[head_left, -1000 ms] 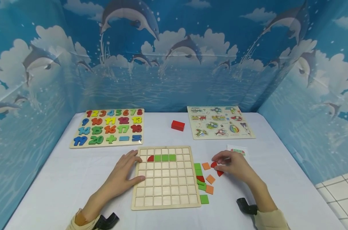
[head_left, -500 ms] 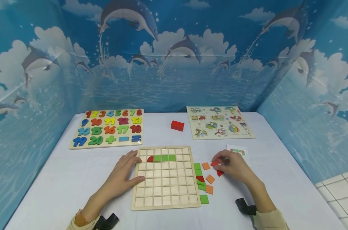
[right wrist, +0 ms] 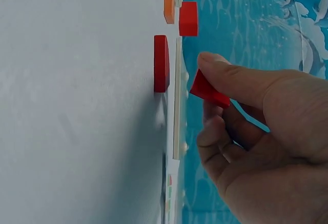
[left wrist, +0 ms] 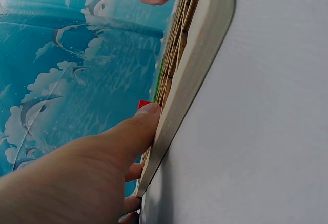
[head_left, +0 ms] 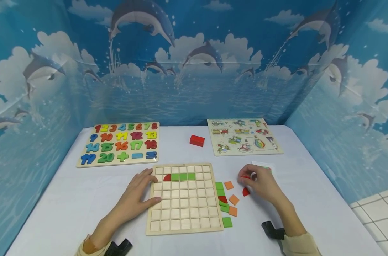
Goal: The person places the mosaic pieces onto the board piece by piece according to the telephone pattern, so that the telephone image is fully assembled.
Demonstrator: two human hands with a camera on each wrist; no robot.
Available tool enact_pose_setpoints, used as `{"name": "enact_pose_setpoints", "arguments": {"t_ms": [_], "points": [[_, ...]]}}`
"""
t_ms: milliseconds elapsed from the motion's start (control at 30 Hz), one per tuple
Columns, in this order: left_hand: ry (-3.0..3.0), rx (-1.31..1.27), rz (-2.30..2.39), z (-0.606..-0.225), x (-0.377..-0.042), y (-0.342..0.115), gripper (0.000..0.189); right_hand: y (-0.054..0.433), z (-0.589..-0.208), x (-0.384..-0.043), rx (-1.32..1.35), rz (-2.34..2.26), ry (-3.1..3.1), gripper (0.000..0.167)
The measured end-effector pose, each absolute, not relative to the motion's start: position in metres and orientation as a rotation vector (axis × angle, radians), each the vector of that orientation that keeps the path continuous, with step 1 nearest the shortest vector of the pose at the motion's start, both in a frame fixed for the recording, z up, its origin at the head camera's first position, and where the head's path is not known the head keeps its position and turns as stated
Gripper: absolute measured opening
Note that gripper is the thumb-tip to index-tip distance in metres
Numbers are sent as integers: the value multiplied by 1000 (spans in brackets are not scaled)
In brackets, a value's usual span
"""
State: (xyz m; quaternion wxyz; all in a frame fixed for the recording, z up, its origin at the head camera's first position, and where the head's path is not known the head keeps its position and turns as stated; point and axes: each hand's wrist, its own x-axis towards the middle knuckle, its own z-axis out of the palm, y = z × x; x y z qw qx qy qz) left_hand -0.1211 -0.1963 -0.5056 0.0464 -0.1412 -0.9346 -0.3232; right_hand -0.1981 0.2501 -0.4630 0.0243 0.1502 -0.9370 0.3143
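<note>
My left hand (head_left: 134,195) rests on the left edge of a wooden grid board (head_left: 182,214), its thumb on the rim in the left wrist view. In one row of the board lie a red quarter-circle piece (head_left: 167,177) and three green square tiles (head_left: 183,176). To the right of the board, my right hand (head_left: 260,180) pinches another red quarter-circle piece (right wrist: 209,89) between thumb and fingers, lifted off the table. Below that hand, a further red quarter-circle piece (head_left: 246,192) lies on the white cloth.
Along the board's right side lie green tiles (head_left: 227,222), a red piece (head_left: 223,200) and orange squares (head_left: 234,200). A pattern card (head_left: 273,168) is partly behind my right hand. Farther back are a number puzzle (head_left: 117,164), a red block (head_left: 197,140) and a picture puzzle (head_left: 230,153).
My right hand has picked up one of the two red quarter-circle pieces beneath it and raised it slightly. My left hand stays on the board's edge.
</note>
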Motion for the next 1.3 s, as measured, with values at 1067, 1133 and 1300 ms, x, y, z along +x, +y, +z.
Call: {"name": "enact_pose_setpoints", "arguments": {"t_ms": [1067,1133,1300], "points": [[-2832,-432,-963,-505,-118,-195,56,122,-456,-209,460,1376,-2783,11],[-2833,-431,-963,-505,-117,-195,55,119,-456,-208,444,1371,-2790,12],[-2831,-436,-961,-503,-117,-194,54,116,-459,-204,451,1346,-2838,12]]}}
